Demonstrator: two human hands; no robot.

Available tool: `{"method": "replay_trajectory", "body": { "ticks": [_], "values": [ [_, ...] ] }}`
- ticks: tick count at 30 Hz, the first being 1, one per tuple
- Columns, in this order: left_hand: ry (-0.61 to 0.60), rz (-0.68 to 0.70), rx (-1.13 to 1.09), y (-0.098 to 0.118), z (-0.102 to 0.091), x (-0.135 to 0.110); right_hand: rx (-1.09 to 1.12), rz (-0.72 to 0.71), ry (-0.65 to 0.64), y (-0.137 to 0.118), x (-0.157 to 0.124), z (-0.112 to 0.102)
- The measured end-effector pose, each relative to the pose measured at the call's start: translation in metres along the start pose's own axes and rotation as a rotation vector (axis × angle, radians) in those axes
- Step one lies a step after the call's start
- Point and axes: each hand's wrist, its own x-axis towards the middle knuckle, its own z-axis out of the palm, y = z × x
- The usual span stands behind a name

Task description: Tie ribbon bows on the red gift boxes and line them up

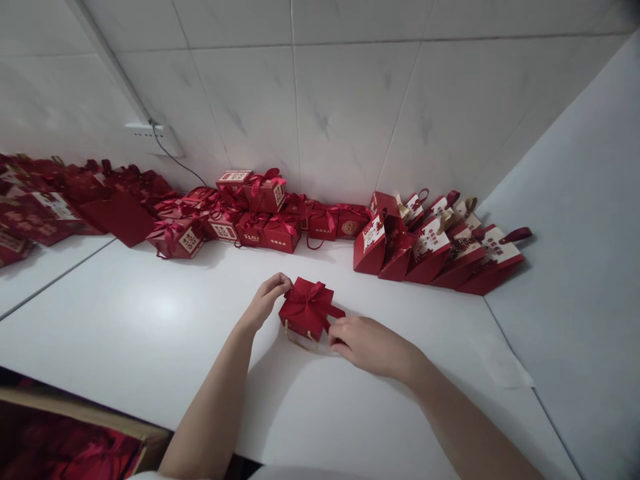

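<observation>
A small red gift box (294, 323) stands on the white table in front of me, with a red ribbon (309, 305) tied in a bow over its top. Thin gold cord handles (300, 343) hang at its near side. My left hand (267, 297) is at the box's upper left, thumb and fingers pinched on the ribbon's left end. At the lower right, my right hand (357, 340) has its fingers curled around a tail of the same ribbon; its fingertips are partly hidden.
Several red ribboned boxes (280, 232) are piled along the tiled wall. Slanted red bags (425, 257) line up at the right, and more red bags (45, 207) crowd the left. A cardboard carton (150, 437) holding red items is at lower left. The white table (165, 320) meets a side panel.
</observation>
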Motion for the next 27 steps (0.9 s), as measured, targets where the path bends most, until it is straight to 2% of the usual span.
{"method": "replay_trajectory", "body": {
  "ticks": [4, 9, 13, 15, 18, 20, 22, 24, 27],
  "values": [
    [0.05, -0.061, 0.053, 0.008, 0.008, -0.007, -0.007, 0.014, -0.033, -0.004, 0.002, 0.0],
    [-0.065, -0.201, 0.028, 0.014, 0.019, -0.01, -0.056, 0.045, -0.124, -0.003, 0.0, 0.0],
    [-0.176, -0.221, 0.022, 0.017, 0.018, -0.01, 0.015, 0.13, -0.189, -0.002, -0.012, -0.015],
    [-0.206, -0.211, 0.035, 0.019, 0.017, -0.011, 0.051, 0.175, -0.149, -0.001, -0.017, -0.024],
    [-0.255, -0.203, 0.037, 0.02, 0.018, -0.012, -0.031, 0.31, 0.052, 0.003, -0.017, -0.032],
    [-0.28, -0.21, 0.034, 0.021, 0.019, -0.012, -0.103, 0.381, 0.128, 0.006, -0.014, -0.031],
    [-0.286, -0.215, 0.036, 0.02, 0.02, -0.012, -0.096, 0.348, 0.08, 0.008, -0.009, -0.027],
    [-0.285, -0.213, 0.041, 0.02, 0.02, -0.012, -0.042, 0.222, 0.016, 0.007, -0.004, -0.022],
    [-0.278, -0.203, 0.052, 0.019, 0.02, -0.012, -0.099, 0.091, 0.08, 0.003, 0.0, -0.016]
  ]
}}
